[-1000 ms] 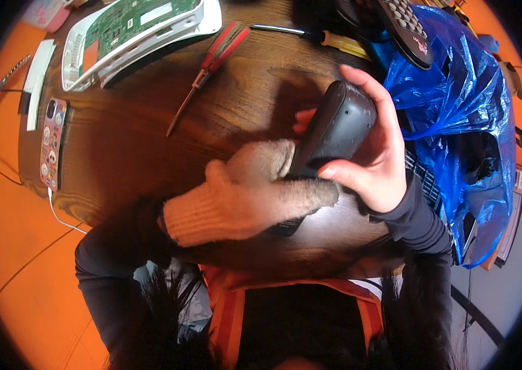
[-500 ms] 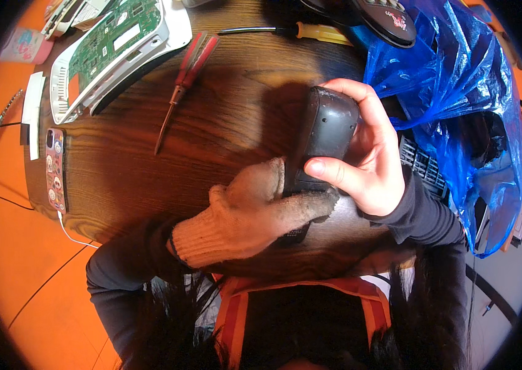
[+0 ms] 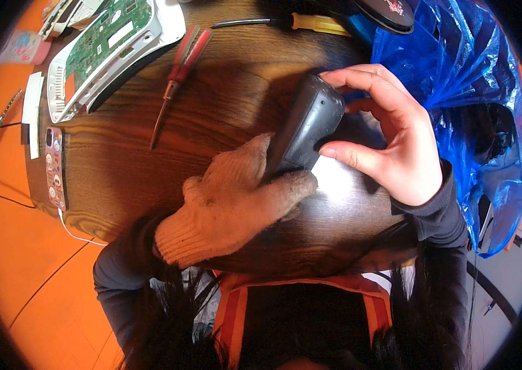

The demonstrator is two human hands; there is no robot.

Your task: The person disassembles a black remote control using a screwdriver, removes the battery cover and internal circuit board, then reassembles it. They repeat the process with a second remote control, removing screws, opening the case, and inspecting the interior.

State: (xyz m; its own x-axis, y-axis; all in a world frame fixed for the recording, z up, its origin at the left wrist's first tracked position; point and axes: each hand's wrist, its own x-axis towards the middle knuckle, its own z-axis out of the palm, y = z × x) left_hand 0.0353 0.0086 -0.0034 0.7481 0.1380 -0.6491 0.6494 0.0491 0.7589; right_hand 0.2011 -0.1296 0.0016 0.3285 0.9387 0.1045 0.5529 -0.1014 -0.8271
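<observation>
A long black plastic handheld device (image 3: 310, 126), rounded at its far end, is tilted over the table. I cannot make out its exact kind. My left hand (image 3: 230, 197), in a dirty white knitted work glove, wraps round its near end and hides that part. My right hand (image 3: 390, 132) is bare. Its index fingertip touches the device's far end, and its thumb tip is at the right side; a gap shows between palm and device. A small hole is visible near the far end.
A red-handled screwdriver (image 3: 180, 68) lies left of the device, a yellow-handled one (image 3: 316, 23) beyond it. At the far left are a white casing with a green circuit board (image 3: 110, 46) and a phone (image 3: 55, 166) on a cable. A blue plastic bag (image 3: 470, 80) fills the right.
My right hand has shifted right and loosened round the device, its palm now farther off. The device has tilted and moved slightly left with my left hand. The view has shifted a little.
</observation>
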